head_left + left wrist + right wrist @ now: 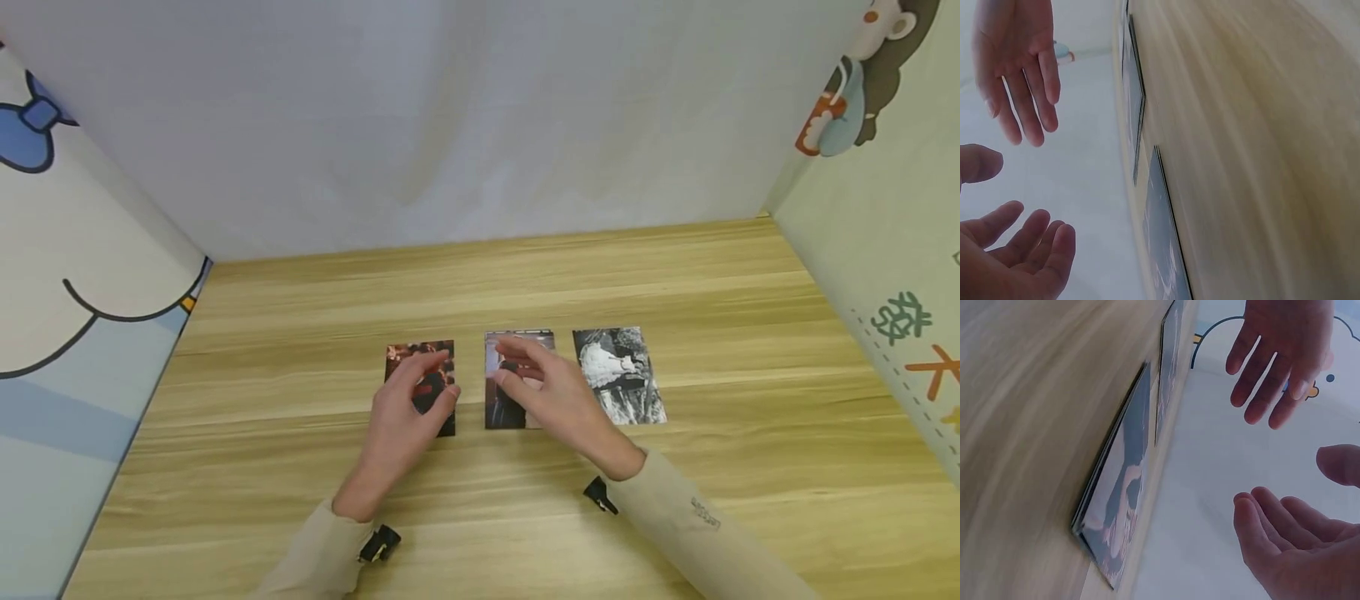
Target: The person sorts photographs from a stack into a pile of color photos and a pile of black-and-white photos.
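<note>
Three photo cards lie in a row on the wooden table [675,275]: a dark reddish left card [396,352], a middle card [501,412] and a black-and-white right card [618,375]. My left hand [420,392] hovers over the left card with relaxed, spread fingers and holds nothing. Over the middle card, my right hand [540,383] is likewise open and empty. The left wrist view shows the left hand [1016,250] clear of the card edge [1163,250]. The right wrist view shows the right hand [1291,537] off the card [1119,494].
A white cloth backdrop [450,125] closes the far side. Cartoon-printed panels stand at the left [75,333] and the right [885,250]. Bare wood lies in front of and beside the cards.
</note>
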`<state>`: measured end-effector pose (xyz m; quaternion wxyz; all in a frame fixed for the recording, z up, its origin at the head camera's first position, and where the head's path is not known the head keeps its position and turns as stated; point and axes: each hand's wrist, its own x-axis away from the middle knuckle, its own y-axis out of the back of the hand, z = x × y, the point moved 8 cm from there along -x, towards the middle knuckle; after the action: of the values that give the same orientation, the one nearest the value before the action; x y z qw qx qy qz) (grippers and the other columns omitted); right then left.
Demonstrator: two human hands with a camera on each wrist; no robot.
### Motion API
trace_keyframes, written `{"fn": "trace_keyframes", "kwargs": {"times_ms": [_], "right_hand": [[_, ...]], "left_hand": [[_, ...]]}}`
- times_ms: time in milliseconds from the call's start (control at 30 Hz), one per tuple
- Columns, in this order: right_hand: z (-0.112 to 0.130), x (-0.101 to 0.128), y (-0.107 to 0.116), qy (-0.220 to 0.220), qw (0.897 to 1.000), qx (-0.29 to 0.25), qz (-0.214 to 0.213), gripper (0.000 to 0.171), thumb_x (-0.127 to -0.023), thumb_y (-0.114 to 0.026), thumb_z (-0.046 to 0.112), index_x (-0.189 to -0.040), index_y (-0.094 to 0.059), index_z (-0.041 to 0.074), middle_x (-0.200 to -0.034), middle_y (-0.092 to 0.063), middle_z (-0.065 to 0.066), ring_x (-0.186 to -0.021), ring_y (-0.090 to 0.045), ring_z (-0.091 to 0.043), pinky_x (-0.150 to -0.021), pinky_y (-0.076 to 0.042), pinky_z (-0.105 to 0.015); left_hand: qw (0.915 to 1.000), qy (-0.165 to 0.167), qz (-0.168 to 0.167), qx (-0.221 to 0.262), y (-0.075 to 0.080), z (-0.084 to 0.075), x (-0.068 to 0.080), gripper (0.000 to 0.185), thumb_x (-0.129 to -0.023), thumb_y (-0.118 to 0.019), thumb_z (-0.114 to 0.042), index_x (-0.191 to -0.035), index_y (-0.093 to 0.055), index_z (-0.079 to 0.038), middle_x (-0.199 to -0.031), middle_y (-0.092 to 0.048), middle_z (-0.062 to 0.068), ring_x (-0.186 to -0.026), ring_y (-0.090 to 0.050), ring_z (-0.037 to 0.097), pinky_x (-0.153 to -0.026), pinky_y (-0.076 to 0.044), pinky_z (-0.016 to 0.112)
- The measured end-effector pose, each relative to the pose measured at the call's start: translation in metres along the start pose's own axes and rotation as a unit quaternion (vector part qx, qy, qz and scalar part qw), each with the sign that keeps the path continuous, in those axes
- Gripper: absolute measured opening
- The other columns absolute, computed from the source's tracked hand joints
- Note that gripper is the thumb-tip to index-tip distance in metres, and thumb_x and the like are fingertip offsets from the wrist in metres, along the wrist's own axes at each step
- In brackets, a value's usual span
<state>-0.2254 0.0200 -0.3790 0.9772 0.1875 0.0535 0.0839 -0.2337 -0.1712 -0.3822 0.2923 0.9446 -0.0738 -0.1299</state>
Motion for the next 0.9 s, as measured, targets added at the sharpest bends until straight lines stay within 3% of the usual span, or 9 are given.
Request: {"fn": "trace_keyframes", "kwargs": {"times_ms": [167,233,300,367,400,533,733,833,900], "right_hand": [[-0.007,0.004,0.008,-0.005,0.999,0.051,-0.012,0.050,-0.101,-0.067,0.025,-0.147,-0.057,0.011,-0.141,-0.064,-0.010,-0.126,-0.062,-0.033,-0.103,-0.053,-0.048],[-0.011,0.005,0.012,-0.012,0.997,0.080,-0.016,0.051,-0.100,-0.068,0.027,-0.148,-0.058,0.013,-0.132,-0.068,-0.012,-0.108,-0.069,-0.032,-0.090,-0.057,-0.047],[-0.015,0.007,0.017,-0.021,0.994,0.108,-0.020,0.052,-0.099,-0.068,0.028,-0.148,-0.057,0.014,-0.121,-0.071,-0.014,-0.088,-0.067,-0.030,-0.074,-0.054,-0.043],[-0.019,0.008,0.021,-0.029,0.991,0.125,-0.022,0.054,-0.099,-0.069,0.029,-0.149,-0.057,0.013,-0.119,-0.071,-0.016,-0.086,-0.064,-0.029,-0.070,-0.051,-0.041],[-0.021,0.008,0.022,-0.032,0.991,0.132,-0.020,0.055,-0.099,-0.068,0.030,-0.150,-0.055,0.013,-0.120,-0.070,-0.018,-0.086,-0.065,-0.030,-0.069,-0.051,-0.042],[-0.028,0.011,0.027,-0.041,0.988,0.150,-0.009,0.058,-0.101,-0.067,0.034,-0.152,-0.052,0.010,-0.145,-0.059,-0.020,-0.121,-0.062,-0.037,-0.092,-0.053,-0.054],[-0.036,0.011,0.033,-0.048,0.982,0.181,0.006,0.062,-0.100,-0.068,0.033,-0.154,-0.049,0.009,-0.148,-0.054,-0.023,-0.115,-0.064,-0.043,-0.093,-0.053,-0.059],[-0.039,0.009,0.036,-0.047,0.980,0.191,0.013,0.063,-0.099,-0.069,0.032,-0.154,-0.049,0.007,-0.149,-0.054,-0.023,-0.129,-0.056,-0.045,-0.102,-0.049,-0.062],[-0.042,0.008,0.036,-0.051,0.979,0.194,0.022,0.064,-0.099,-0.069,0.032,-0.154,-0.048,0.006,-0.148,-0.055,-0.024,-0.130,-0.056,-0.045,-0.102,-0.049,-0.062]], "left_hand": [[0.9997,0.007,0.022,-0.004,-0.009,-0.005,-0.001,0.047,-0.096,-0.073,-0.017,-0.140,-0.063,-0.007,-0.139,-0.061,0.014,-0.117,-0.065,0.035,-0.096,-0.055,0.049],[0.9995,0.011,0.029,-0.010,-0.012,-0.006,-0.002,0.048,-0.095,-0.073,-0.019,-0.141,-0.062,-0.007,-0.140,-0.061,0.013,-0.115,-0.066,0.036,-0.096,-0.055,0.051],[0.9991,0.012,0.036,-0.016,-0.015,-0.007,-0.003,0.051,-0.094,-0.073,-0.020,-0.141,-0.061,-0.006,-0.141,-0.061,0.013,-0.114,-0.066,0.036,-0.096,-0.054,0.052],[0.9987,0.014,0.044,-0.022,-0.017,-0.009,-0.005,0.053,-0.093,-0.074,-0.021,-0.142,-0.060,-0.006,-0.142,-0.061,0.012,-0.115,-0.065,0.035,-0.096,-0.053,0.052],[0.9984,0.016,0.050,-0.022,-0.018,-0.009,-0.005,0.054,-0.093,-0.074,-0.022,-0.143,-0.059,-0.006,-0.143,-0.060,0.012,-0.116,-0.065,0.035,-0.096,-0.054,0.052],[0.9960,0.034,0.078,-0.028,-0.026,-0.008,-0.007,0.060,-0.093,-0.075,-0.026,-0.148,-0.055,-0.009,-0.145,-0.058,0.011,-0.114,-0.065,0.035,-0.092,-0.055,0.052],[0.9915,0.056,0.113,-0.031,-0.037,-0.007,-0.010,0.065,-0.093,-0.075,-0.029,-0.150,-0.051,-0.010,-0.147,-0.055,0.014,-0.113,-0.066,0.038,-0.091,-0.057,0.052],[0.9896,0.060,0.127,-0.034,-0.043,-0.007,-0.012,0.067,-0.093,-0.076,-0.030,-0.151,-0.050,-0.009,-0.149,-0.053,0.015,-0.114,-0.066,0.037,-0.093,-0.056,0.051],[0.9881,0.060,0.136,-0.040,-0.046,-0.006,-0.012,0.068,-0.094,-0.076,-0.030,-0.152,-0.049,-0.009,-0.149,-0.053,0.015,-0.114,-0.065,0.035,-0.092,-0.057,0.050]]}}
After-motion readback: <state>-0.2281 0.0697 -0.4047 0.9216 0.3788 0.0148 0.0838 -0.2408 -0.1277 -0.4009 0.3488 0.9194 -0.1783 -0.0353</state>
